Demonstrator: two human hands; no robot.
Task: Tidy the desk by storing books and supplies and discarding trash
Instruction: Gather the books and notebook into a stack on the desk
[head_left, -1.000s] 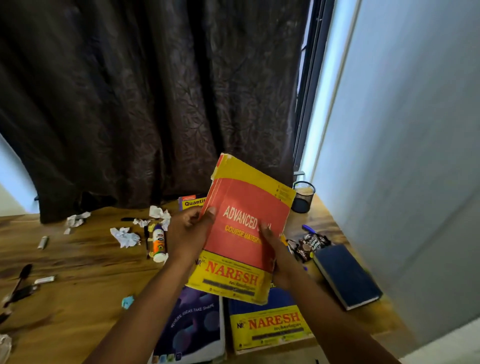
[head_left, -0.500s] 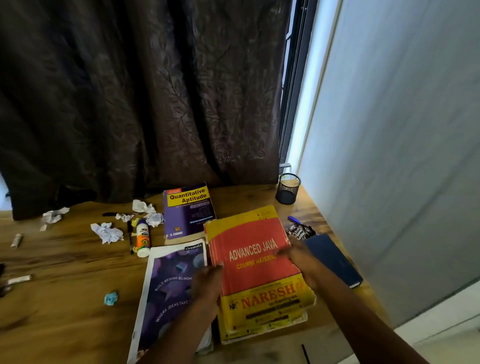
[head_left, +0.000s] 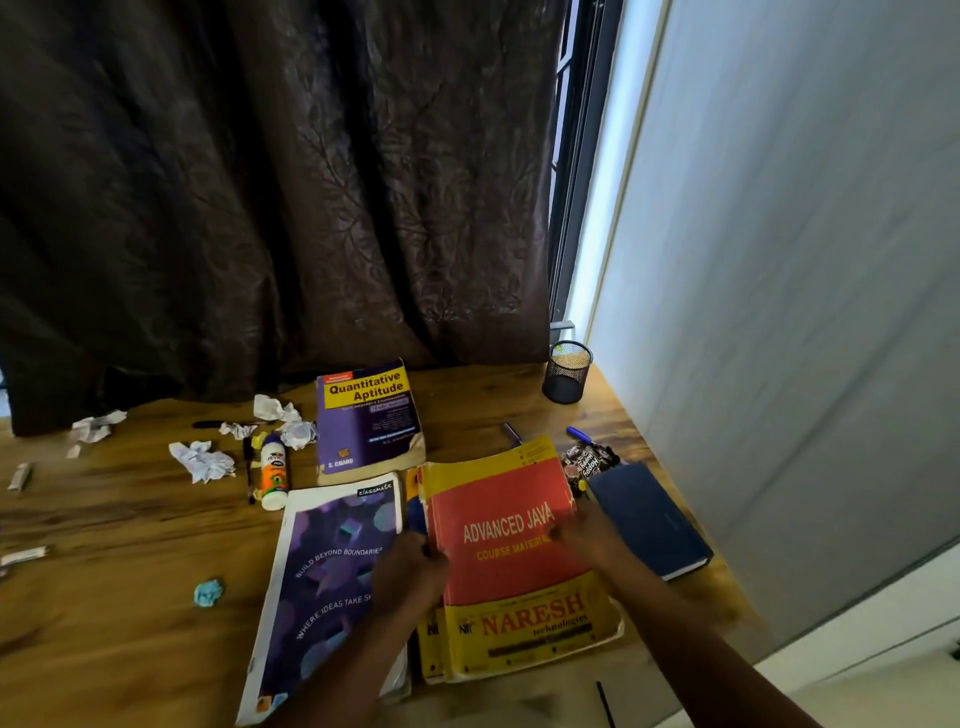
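Lowered from mid-air, Java book (head_left: 511, 551) lies flat, spine left, long axis front-to-back.

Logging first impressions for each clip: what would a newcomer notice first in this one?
The red-and-yellow Advanced Java paperback lies near the front of the wooden desk, on top of another yellow book, with the left hand at its left edge and the right hand at its right edge. Crumpled white paper scraps litter the desk's left side beside a white-and-orange glue bottle, and a dark patterned curtain fills the background.
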